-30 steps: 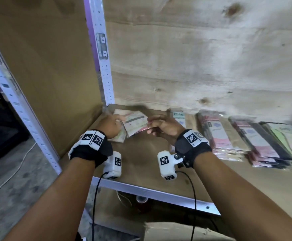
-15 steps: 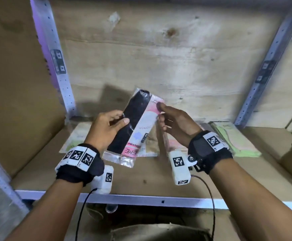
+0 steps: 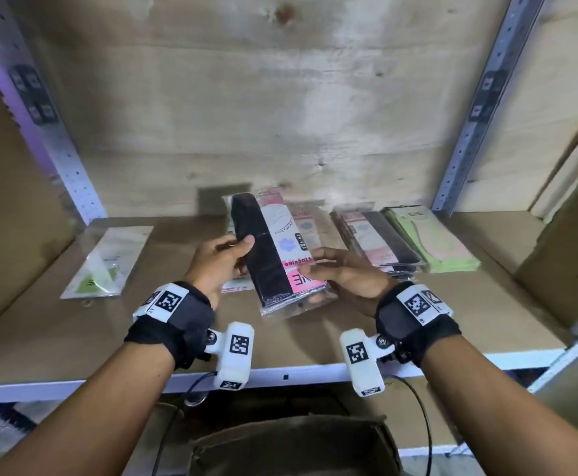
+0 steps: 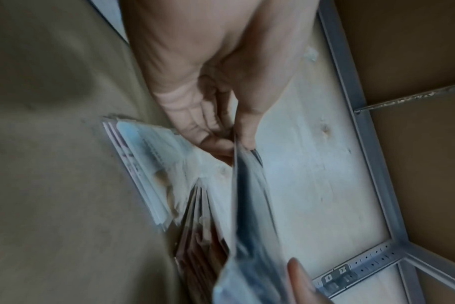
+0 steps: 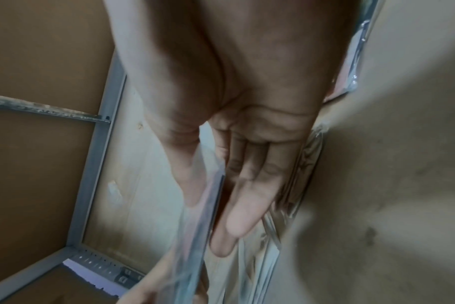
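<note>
A clear packet (image 3: 274,259) with a black stocking and a pink-and-white card hangs just above the shelf board (image 3: 74,338), lengthwise away from me. My left hand (image 3: 241,250) pinches its left edge, thumb on top. On the packet's right edge my right hand (image 3: 310,264) pinches with the thumb above and the fingers below. The left wrist view shows the left hand (image 4: 221,142) gripping the packet (image 4: 249,195) edge-on. Seen from the right wrist, the right hand (image 5: 216,201) has its thumb on the packet (image 5: 200,226) and straight fingers under it.
Piles of similar packets lie behind (image 3: 306,225) and to the right (image 3: 377,238), with a green pile (image 3: 432,238) beyond. One flat packet (image 3: 109,262) lies at the left. A cardboard box (image 3: 569,255) stands at the right. Metal uprights (image 3: 480,104) frame the plywood back.
The hands have brought the black-and-pink packet down from a raised, tilted hold to low over the shelf. The right hand has slid toward the packet's near end.
</note>
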